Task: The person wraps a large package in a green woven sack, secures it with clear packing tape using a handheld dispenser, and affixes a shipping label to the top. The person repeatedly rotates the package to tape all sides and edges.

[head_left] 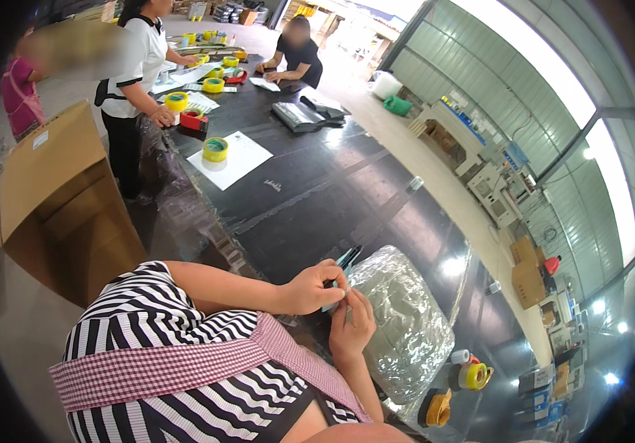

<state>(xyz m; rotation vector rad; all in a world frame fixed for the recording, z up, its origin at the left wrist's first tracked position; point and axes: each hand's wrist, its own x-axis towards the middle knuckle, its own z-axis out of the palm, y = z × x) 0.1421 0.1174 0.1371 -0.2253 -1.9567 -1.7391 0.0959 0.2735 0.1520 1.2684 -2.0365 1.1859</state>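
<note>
My left hand and my right hand meet at the table's near edge. Their fingertips are pinched together, and whatever sits between them is too small to make out. A slim light-blue and black thing shows just beyond my left fingers. Whether that hand grips it or it lies underneath, I cannot tell. Close by my right hand is a large bundle in shiny clear plastic wrap, resting on the dark table.
Right of the bundle are a yellow tape roll, a white roll and an orange-yellow roll. Farther off, another tape roll sits on white paper. A big carton stands at left. Several people are around the far end.
</note>
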